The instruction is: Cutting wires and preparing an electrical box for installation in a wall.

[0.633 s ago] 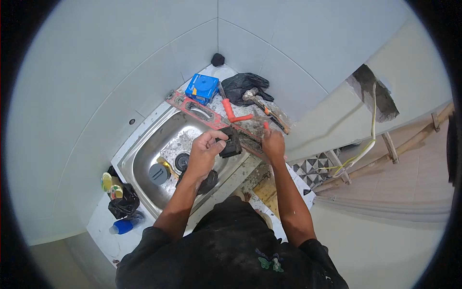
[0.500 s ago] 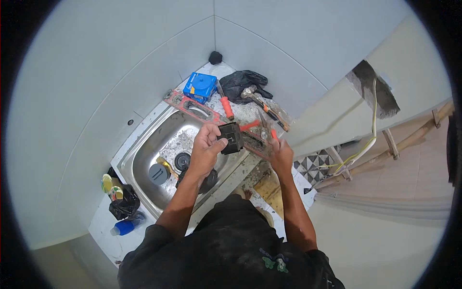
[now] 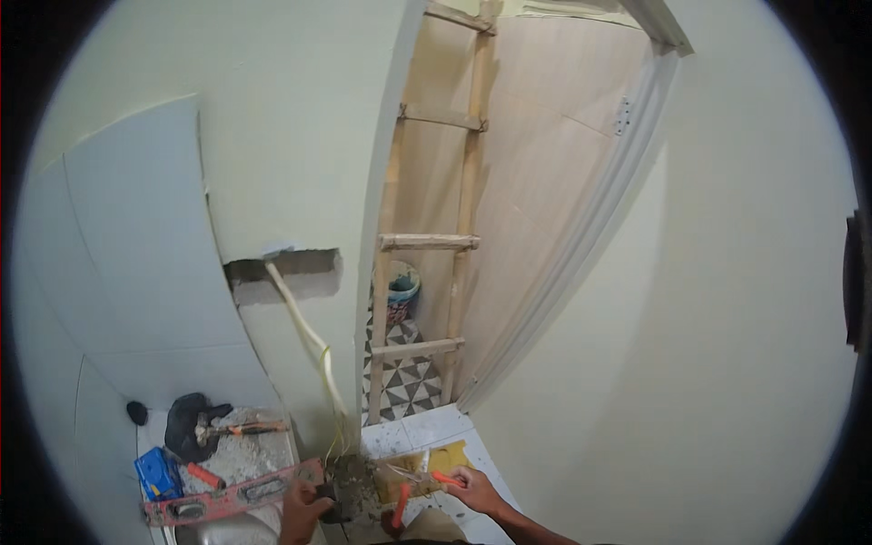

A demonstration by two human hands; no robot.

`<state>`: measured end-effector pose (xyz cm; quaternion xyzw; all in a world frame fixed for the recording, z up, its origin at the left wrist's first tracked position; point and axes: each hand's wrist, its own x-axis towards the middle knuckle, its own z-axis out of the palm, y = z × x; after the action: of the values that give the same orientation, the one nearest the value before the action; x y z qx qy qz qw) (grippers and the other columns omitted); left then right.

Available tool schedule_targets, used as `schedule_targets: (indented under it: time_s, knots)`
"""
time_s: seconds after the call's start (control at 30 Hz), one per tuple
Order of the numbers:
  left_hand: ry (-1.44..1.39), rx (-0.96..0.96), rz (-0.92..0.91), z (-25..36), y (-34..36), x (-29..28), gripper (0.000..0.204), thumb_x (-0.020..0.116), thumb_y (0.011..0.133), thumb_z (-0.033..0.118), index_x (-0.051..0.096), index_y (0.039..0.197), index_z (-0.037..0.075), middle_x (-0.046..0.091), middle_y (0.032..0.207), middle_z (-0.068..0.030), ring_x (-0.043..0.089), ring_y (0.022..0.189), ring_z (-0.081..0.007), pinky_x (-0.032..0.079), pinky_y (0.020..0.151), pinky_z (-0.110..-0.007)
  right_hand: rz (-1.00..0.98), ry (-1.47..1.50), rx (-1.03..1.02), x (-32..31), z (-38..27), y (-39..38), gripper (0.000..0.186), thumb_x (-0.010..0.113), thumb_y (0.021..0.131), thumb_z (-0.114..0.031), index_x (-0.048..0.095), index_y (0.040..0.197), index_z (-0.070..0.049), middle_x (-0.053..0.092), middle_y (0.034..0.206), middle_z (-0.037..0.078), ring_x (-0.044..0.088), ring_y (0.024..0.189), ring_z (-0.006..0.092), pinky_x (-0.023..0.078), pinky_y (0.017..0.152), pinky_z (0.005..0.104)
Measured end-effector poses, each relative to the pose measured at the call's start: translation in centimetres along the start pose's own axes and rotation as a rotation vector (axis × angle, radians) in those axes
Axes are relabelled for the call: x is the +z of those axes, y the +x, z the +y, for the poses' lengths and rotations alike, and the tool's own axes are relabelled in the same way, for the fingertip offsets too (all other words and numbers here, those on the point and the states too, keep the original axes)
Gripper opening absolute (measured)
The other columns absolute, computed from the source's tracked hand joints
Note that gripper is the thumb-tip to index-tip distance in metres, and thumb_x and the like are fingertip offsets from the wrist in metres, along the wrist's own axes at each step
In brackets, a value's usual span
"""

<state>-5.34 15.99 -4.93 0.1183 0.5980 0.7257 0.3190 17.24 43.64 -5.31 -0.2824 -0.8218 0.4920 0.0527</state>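
At the lower edge, my left hand (image 3: 302, 513) is closed around a small black electrical box (image 3: 334, 502), which blends into the dark floor patch behind it. To its right, my right hand (image 3: 474, 493) grips pliers by one red handle (image 3: 448, 479). Their other red handle (image 3: 401, 505) hangs apart from it, so the pliers are spread, with the jaws pointing left. A red spirit level (image 3: 227, 499) lies across the sink's edge, left of my left hand. An orange-and-black hammer (image 3: 245, 428) rests on the gritty counter beyond.
A pale cable (image 3: 309, 331) hangs from a rectangular wall hole (image 3: 304, 272). A wooden ladder (image 3: 427, 242) stands in the doorway before a bucket (image 3: 401, 291). On the counter are a blue box (image 3: 158, 474), a black bag (image 3: 189, 427) and a red-handled tool (image 3: 206, 476). Yellow sheet (image 3: 450, 463) covers floor tiles.
The view has swung right and up, toward the wall hole and doorway. My hands now sit low in the picture and farther apart, still with the electrical box and the pliers.
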Motion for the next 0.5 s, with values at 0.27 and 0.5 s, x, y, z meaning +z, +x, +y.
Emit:
schedule_targets:
  time_s: [0.27, 0.5]
  knots:
    - [0.11, -0.097, -0.031, 0.5, 2.5, 8.7, 0.043, 0.082, 0.063, 0.013, 0.046, 0.086, 0.011, 0.039, 0.075, 0.0043, 0.039, 0.068, -0.0086, 0.037, 0.061, -0.025, 0.345, 0.28, 0.101, -4.5, -2.4, -5.8, 0.018, 0.078, 0.08, -0.012, 0.064, 0.09, -0.005, 0.056, 0.07, -0.004, 0.046, 0.062, 0.0039, 0.041, 0.058, 0.0221]
    - [-0.139, 0.039, -0.222, 1.5, 5.6, 11.0, 0.021, 0.067, 0.084, 0.006, 0.054, 0.1, 0.004, 0.063, 0.097, -0.0052, 0.06, 0.087, -0.0126, 0.051, 0.079, -0.029, 0.233, 0.185, -0.053, -7.2, -7.4, -6.6, 0.021, 0.064, 0.091, -0.02, 0.069, 0.094, 0.001, 0.061, 0.073, 0.0, 0.053, 0.066, 0.0089, 0.043, 0.061, 0.024]
